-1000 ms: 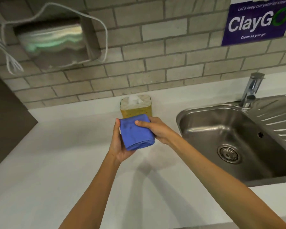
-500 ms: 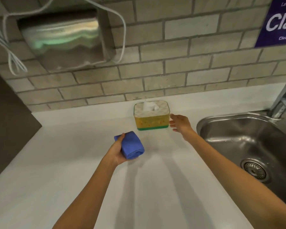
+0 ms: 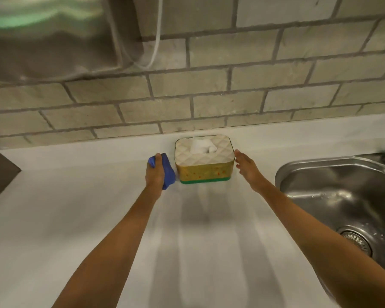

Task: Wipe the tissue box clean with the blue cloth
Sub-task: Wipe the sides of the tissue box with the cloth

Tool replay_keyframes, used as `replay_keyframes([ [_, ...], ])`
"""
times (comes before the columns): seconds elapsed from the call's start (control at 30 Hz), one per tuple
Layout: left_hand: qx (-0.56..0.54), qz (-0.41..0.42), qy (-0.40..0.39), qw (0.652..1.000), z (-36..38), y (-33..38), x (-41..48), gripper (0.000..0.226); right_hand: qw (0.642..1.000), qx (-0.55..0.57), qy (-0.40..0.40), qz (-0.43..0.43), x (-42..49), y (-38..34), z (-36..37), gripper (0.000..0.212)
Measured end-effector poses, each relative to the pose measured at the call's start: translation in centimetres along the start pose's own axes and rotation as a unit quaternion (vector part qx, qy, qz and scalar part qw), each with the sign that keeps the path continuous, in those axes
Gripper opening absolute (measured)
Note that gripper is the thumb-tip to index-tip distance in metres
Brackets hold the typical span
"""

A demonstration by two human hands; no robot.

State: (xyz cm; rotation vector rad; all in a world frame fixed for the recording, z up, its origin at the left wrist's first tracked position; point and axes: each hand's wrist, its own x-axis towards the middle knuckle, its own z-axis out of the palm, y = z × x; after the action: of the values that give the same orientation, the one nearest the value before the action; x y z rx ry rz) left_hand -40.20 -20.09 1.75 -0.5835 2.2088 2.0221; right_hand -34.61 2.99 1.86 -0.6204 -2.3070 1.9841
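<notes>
The tissue box (image 3: 203, 170) stands on the white counter against the brick wall; it has a cream quilted lid, a yellow speckled side, a green base and a white tissue poking out of the top. My left hand (image 3: 154, 173) grips the folded blue cloth (image 3: 168, 172), which sits right beside the box's left side, close to touching it. My right hand (image 3: 246, 165) is open with fingers extended, its fingertips at the box's upper right corner.
A steel sink (image 3: 342, 196) with a drain (image 3: 355, 240) is sunk into the counter (image 3: 76, 218) at the right. A shiny metal wall unit (image 3: 49, 34) with a white cable hangs at the upper left. The brick wall rises directly behind the box.
Both hands have moved forward to the box: the left carried the cloth up to its left side, the right reached its right corner. The camera has come closer.
</notes>
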Motion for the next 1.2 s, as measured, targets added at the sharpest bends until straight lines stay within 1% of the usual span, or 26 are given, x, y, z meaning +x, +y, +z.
replay_keyframes([
  [0.07,0.032,0.015,-0.011,0.999,1.0,-0.1,0.1,0.051,1.000,0.015,-0.003,0.000,0.2,0.4,0.3,0.049],
  [0.1,0.043,0.019,-0.016,0.999,1.6,-0.1,0.2,0.048,1.000,0.021,-0.003,0.000,0.4,0.6,0.4,0.048],
  [0.17,0.068,0.036,-0.023,0.997,2.3,-0.4,0.3,0.032,0.999,0.032,-0.010,-0.003,0.5,1.0,0.6,0.047],
  [0.2,0.080,0.042,-0.029,0.996,2.5,-0.5,0.3,0.029,0.999,0.036,-0.015,-0.008,0.4,1.2,0.6,0.047],
  [0.33,0.086,0.046,-0.049,0.994,2.9,-0.5,-0.4,0.045,0.999,0.019,-0.026,-0.032,-0.1,1.6,0.8,0.048],
  [0.5,0.080,0.036,-0.055,0.995,2.2,-0.9,-2.8,0.044,0.997,0.010,-0.052,-0.047,-2.4,2.2,-0.2,0.045],
  [0.6,0.089,0.033,-0.062,0.994,1.3,-1.2,-4.9,0.042,0.997,0.015,-0.067,-0.040,-4.6,2.6,-0.9,0.046],
  [0.7,0.089,0.032,-0.073,0.993,0.0,-1.7,-7.1,0.038,0.997,-0.011,-0.076,-0.031,-6.8,2.8,-1.7,0.048],
  [0.83,0.124,0.008,-0.052,0.991,-1.4,-2.0,-10.0,0.036,0.996,-0.077,-0.042,-0.028,-9.8,2.8,-2.7,0.060],
  [0.93,0.179,0.021,-0.042,0.983,-2.1,-1.8,-11.8,0.028,0.994,-0.096,-0.029,-0.032,-11.8,2.4,-3.2,0.064],
  [1.07,0.230,0.026,-0.030,0.972,-3.1,-1.3,-13.8,0.032,0.997,-0.077,-0.024,-0.014,-13.8,1.9,-3.8,0.063],
  [1.2,0.263,0.004,-0.042,0.964,-3.9,-1.1,-15.2,0.035,0.998,-0.055,-0.024,0.005,-15.4,1.9,-4.8,0.067],
])
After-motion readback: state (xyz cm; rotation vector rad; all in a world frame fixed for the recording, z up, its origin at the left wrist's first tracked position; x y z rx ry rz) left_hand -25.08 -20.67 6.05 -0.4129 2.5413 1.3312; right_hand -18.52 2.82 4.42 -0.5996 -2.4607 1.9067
